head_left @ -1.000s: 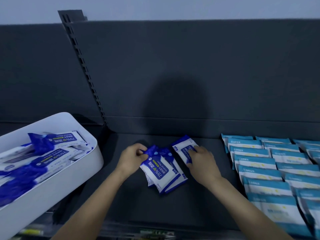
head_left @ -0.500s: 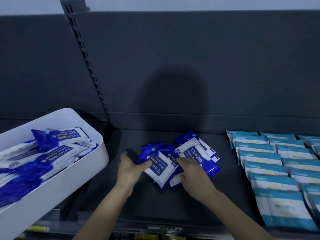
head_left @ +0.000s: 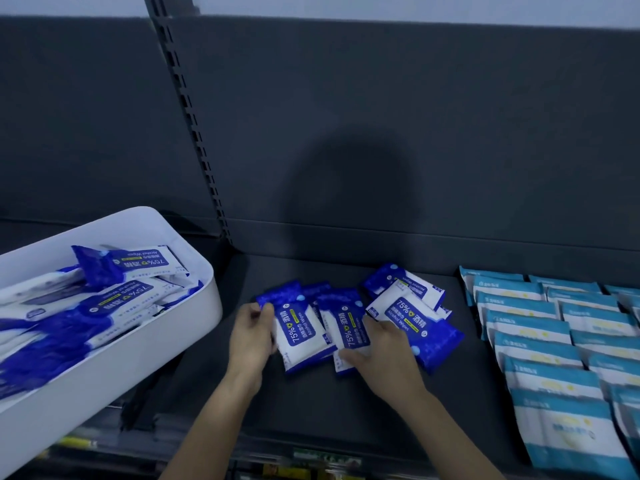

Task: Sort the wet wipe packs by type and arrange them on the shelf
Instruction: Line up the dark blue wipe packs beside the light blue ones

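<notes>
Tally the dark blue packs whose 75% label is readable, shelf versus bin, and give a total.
Dark blue packs on the shelf, 75% showing: 3
In the white bin, 75% showing: 2
Total: 5
Other packs are overlapped or blurred, so they are left out.
</notes>
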A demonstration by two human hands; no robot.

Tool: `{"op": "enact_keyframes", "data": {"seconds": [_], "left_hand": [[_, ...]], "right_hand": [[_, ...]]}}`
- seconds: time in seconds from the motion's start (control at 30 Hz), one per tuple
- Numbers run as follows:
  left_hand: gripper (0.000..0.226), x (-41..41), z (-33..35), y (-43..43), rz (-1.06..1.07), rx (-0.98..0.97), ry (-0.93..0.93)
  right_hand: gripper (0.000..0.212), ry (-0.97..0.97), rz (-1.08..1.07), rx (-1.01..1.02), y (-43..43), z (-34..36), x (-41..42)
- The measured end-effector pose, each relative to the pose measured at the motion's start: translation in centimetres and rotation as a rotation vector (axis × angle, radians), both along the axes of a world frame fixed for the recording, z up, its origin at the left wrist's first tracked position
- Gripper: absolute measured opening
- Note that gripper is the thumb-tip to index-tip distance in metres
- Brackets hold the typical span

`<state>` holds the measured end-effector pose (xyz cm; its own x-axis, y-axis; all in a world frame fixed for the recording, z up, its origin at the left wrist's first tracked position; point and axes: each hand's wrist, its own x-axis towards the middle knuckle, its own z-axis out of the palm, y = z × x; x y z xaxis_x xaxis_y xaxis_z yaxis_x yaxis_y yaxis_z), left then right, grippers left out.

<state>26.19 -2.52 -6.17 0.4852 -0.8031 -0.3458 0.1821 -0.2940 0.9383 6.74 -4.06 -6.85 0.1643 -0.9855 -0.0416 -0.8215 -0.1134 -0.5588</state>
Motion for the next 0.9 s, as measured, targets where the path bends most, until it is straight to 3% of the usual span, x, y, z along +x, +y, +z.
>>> {"op": "enact_keyframes", "data": {"seconds": [0.07,0.17,0.2,0.33,0.47,0.57,0.63,0.7,0.8,0.83,0.9], "left_hand": [[0.035,-0.7,0.6,0.6,-0.176,-0.044,0.075],[0.082,-1.1,0.2,1.2,-0.188,-0.033,-0.069],[0.082,-1.0,0.2,1.2,-0.133,-0.012,-0.099],[0.043,-0.2,0.0,0.9,0.013,-0.005,-0.215],[0.019,-0.9,0.5,1.1,-0.028,-0.1,-0.137],[0.029,-1.3,0.4,1.2,-0.091,-0.092,-0.076],[0.037,-0.9,0.1,1.4,-0.046,-0.042,-0.13],[0.039,-0.1,-0.1,1.7,0.035,-0.001,-0.258],[0.041,0.7,0.2,2.0,0.142,-0.012,-0.409],[0.042,0.6,0.4,2.0,0.145,-0.021,-0.418],[0.043,0.5,0.5,2.1,0.119,-0.042,-0.388]], "right_hand": [[0.041,-0.059,-0.053,0.033,-0.2,0.2,0.3],[0.033,-0.252,-0.176,0.127,-0.5,0.9,-0.1],[0.033,-0.311,-0.223,0.132,-0.6,1.2,-0.3],[0.016,-0.485,-0.338,0.055,-0.4,2.7,-0.3],[0.025,-0.684,-0.326,0.078,-0.2,3.3,2.7],[0.014,-0.571,-0.174,0.09,0.3,1.9,4.9],[0.01,-0.349,-0.078,-0.065,0.3,0.8,5.2],[0.024,-0.083,0.032,-0.186,0.1,-0.1,4.8],[0.075,0.274,0.122,-0.08,0.4,-0.4,4.8],[0.081,0.347,0.127,-0.082,0.5,-0.5,5.0],[0.064,0.406,0.135,-0.118,0.7,-0.6,5.3]]}}
